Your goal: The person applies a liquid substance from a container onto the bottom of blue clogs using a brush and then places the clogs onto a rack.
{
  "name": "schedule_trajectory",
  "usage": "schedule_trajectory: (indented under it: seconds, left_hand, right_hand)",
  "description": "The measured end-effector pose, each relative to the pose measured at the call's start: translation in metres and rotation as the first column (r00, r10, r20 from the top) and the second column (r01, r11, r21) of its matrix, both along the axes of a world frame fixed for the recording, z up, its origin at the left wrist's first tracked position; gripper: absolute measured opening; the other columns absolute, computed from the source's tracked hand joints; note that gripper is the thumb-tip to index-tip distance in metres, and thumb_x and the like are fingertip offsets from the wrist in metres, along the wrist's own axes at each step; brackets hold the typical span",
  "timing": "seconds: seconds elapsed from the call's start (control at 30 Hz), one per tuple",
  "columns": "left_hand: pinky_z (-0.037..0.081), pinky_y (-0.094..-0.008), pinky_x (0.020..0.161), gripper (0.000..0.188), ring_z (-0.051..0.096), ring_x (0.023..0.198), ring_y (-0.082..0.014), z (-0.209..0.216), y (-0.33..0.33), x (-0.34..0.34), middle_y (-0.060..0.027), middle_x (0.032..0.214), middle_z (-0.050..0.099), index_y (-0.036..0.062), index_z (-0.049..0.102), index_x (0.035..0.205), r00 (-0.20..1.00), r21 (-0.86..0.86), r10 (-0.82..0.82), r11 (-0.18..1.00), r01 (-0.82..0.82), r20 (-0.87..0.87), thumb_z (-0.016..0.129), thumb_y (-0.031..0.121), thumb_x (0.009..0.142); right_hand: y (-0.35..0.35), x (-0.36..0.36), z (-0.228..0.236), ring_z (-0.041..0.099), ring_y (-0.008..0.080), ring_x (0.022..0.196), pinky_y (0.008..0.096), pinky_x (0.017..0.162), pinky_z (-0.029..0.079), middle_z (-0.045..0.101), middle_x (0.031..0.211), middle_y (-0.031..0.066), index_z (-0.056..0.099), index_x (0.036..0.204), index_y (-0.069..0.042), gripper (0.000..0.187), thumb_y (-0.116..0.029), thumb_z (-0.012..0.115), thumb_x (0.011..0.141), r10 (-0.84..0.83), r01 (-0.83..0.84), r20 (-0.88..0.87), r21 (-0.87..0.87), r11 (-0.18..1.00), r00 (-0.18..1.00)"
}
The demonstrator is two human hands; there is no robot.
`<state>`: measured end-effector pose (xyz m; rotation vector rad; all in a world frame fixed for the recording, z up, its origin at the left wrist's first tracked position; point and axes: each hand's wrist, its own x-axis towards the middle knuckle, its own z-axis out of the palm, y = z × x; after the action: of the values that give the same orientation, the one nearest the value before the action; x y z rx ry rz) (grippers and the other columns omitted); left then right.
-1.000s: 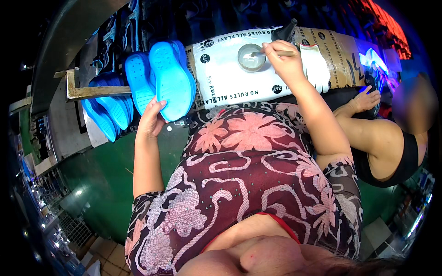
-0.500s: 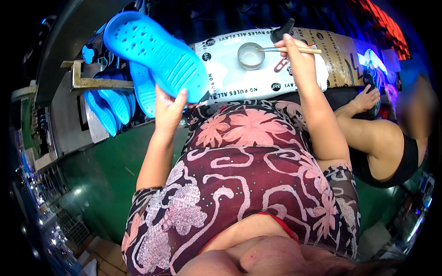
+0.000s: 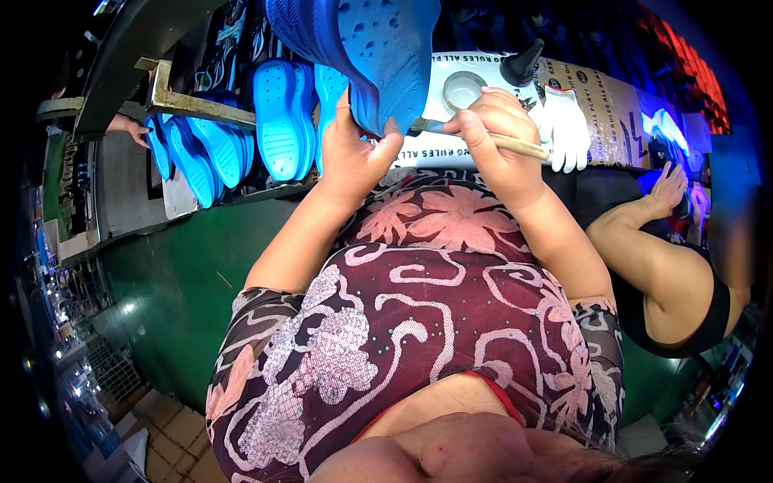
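Note:
My left hand (image 3: 354, 165) grips the near end of a blue foam shoe sole (image 3: 398, 60), which is tilted up with its holed face turned to the right. Between the fingers of my right hand (image 3: 503, 149) is a flat brush (image 3: 519, 146) with a pale wooden handle. Its dark bristle end points left and reaches the sole's lower edge, beside my left thumb; whether it touches cannot be made out. A small round clear bowl (image 3: 465, 92) stands just beyond my right hand.
Several blue soles (image 3: 282, 121) rest on the bench at left, beside a metal bar (image 3: 201, 109). A black nozzle-topped bottle (image 3: 523, 64) and a white glove (image 3: 564, 130) lie on the wrapped work surface (image 3: 441, 74). A co-worker's arm (image 3: 636, 213) is at right, another person's hand (image 3: 133, 129) at far left.
The brush has moved from the bowl leftward to the sole's edge. My left hand has shifted right and tipped the sole up. A person's hand now shows at far left.

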<state>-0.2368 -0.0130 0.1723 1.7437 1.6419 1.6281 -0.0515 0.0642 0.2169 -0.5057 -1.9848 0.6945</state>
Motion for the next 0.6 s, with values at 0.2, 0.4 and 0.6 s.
schedule_trajectory:
  seconds: [0.2,0.4,0.6]
  left_hand:
    - [0.052,-0.0284,0.066,0.070,0.065,0.072,-0.0177,-0.003,0.002,-0.003,-0.0123,0.084,0.065,-0.0017,0.030,0.132,0.997,0.132,0.001,0.991,0.010,-0.082,0.064,0.000,0.071]
    - [0.051,-0.0277,0.067,0.068,0.065,0.073,-0.0180,-0.002,-0.001,-0.002,-0.0122,0.087,0.064,-0.0031,0.032,0.130,0.999,0.011,-0.002,1.000,0.002,-0.044,0.063,-0.001,0.071]
    - [0.051,-0.0282,0.070,0.063,0.064,0.077,-0.0183,-0.002,-0.001,0.001,-0.0135,0.091,0.063,-0.0045,0.034,0.128,0.996,-0.015,-0.010,1.000,0.012,0.084,0.062,-0.002,0.071]
  right_hand:
    - [0.000,-0.001,-0.002,0.052,0.0240,0.056,0.0353,0.068,0.040,0.056,0.057,0.0040,0.063,0.061,-0.008,0.024,-0.017,0.060,0.083,-0.060,0.053,0.062,0.116,0.992,0.996]
    - [0.001,0.002,0.004,0.052,0.0237,0.055,0.0356,0.076,0.043,0.056,0.056,0.0042,0.063,0.060,-0.008,0.025,-0.017,0.061,0.083,-0.067,0.066,0.040,0.027,0.997,0.997]
    - [0.008,0.002,-0.005,0.052,0.0226,0.057,0.0353,0.073,0.041,0.054,0.057,0.0030,0.060,0.060,-0.008,0.022,-0.016,0.064,0.080,-0.063,0.050,0.080,0.157,0.986,0.995]
